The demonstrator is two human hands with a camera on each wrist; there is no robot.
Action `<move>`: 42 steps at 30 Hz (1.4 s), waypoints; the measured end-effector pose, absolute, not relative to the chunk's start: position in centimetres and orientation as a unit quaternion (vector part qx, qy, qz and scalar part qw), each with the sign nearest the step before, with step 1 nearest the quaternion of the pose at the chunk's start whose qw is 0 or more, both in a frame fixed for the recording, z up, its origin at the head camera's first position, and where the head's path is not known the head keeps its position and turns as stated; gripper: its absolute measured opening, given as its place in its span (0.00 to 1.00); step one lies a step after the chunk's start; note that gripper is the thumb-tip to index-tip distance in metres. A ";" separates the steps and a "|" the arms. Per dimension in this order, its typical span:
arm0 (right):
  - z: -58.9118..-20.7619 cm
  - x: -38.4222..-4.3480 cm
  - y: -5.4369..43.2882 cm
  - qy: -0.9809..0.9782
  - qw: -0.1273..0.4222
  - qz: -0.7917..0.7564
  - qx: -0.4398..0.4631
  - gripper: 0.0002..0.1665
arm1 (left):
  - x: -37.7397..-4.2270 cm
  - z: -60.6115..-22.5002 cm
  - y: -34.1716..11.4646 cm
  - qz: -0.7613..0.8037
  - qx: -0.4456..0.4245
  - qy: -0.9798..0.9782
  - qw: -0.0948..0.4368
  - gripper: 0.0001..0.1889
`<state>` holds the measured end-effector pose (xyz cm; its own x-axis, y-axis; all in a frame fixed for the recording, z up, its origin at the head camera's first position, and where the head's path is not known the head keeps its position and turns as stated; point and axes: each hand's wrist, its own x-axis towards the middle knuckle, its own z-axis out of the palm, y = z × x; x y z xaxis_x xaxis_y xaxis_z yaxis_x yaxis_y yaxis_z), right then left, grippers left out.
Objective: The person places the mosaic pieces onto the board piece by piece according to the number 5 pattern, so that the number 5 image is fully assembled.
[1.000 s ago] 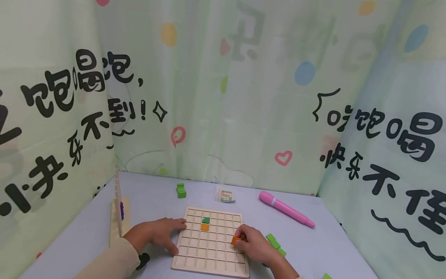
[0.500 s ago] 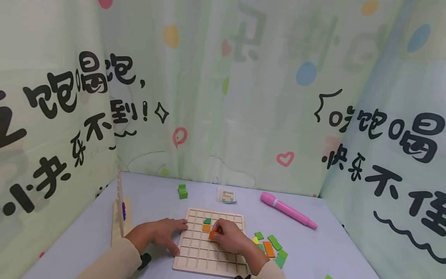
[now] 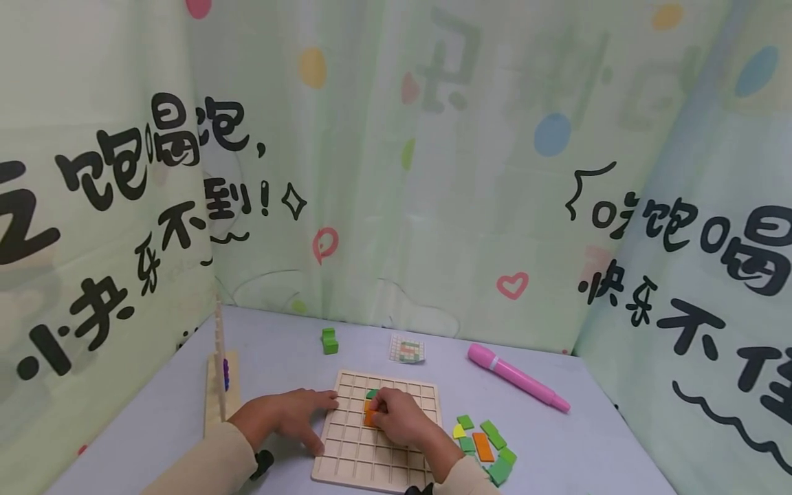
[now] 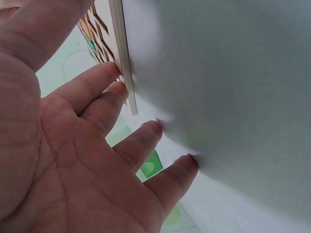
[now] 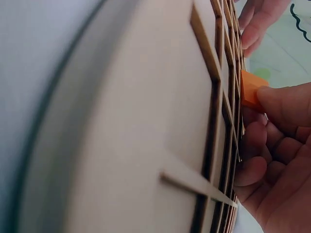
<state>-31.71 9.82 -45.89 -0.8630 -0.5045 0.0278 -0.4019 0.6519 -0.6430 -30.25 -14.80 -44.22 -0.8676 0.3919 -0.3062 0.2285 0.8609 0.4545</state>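
R hand [image 3: 402, 416] pinches orange block [image 5: 251, 88], L hand [image 3: 298, 416], fingers extended, touches gridded board [image 3: 353, 467]; block prob. seats best w/ pressure level & square.

Curtain [image 3: 383, 206]: pale, bright, diffuse light, lightest down the middle, mild shading in the folds
Lettering [image 3: 93, 306]: crisp black, stretched big toward the side edges of the head view, wide-angle look
Table [image 3: 266, 344]: fairly even light from the head view, soft shadow by the left hand [image 4: 82, 145]
Loose tiles [image 3: 482, 445]: colours read fine, edges a bit soft
Left wrist view: dimmer, greyish, broad soft-edged shadow across the table
Right wrist view: near part of the board [image 5: 136, 121] out of focus, orange block [image 5: 252, 90] sharper
Light source: can't tell where
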 end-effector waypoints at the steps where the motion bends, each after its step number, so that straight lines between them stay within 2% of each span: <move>1: -45.9 -31.7 9.8 0.906 0.075 -0.334 -0.248 0.04 | -30.3 -44.3 -14.8 0.206 0.165 0.944 0.198 0.41; 27: -46.1 -30.8 9.1 0.943 0.014 -0.249 -0.220 0.05 | -30.3 -44.6 -14.3 0.202 0.172 0.944 0.196 0.41; 35: -45.9 -29.7 11.9 0.922 0.033 -0.318 -0.218 0.08 | -30.4 -45.0 -14.1 0.202 0.168 0.944 0.200 0.42; 42: -45.6 -28.9 16.0 0.917 0.013 -0.342 -0.203 0.09 | -30.3 -44.5 -14.5 0.203 0.159 0.946 0.197 0.42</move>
<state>-28.86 16.00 -45.57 -0.9176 -0.3806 0.1144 -0.3626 0.6839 -0.6331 -30.32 -14.52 -44.51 -0.8722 0.3802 -0.3077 0.2201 0.8669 0.4472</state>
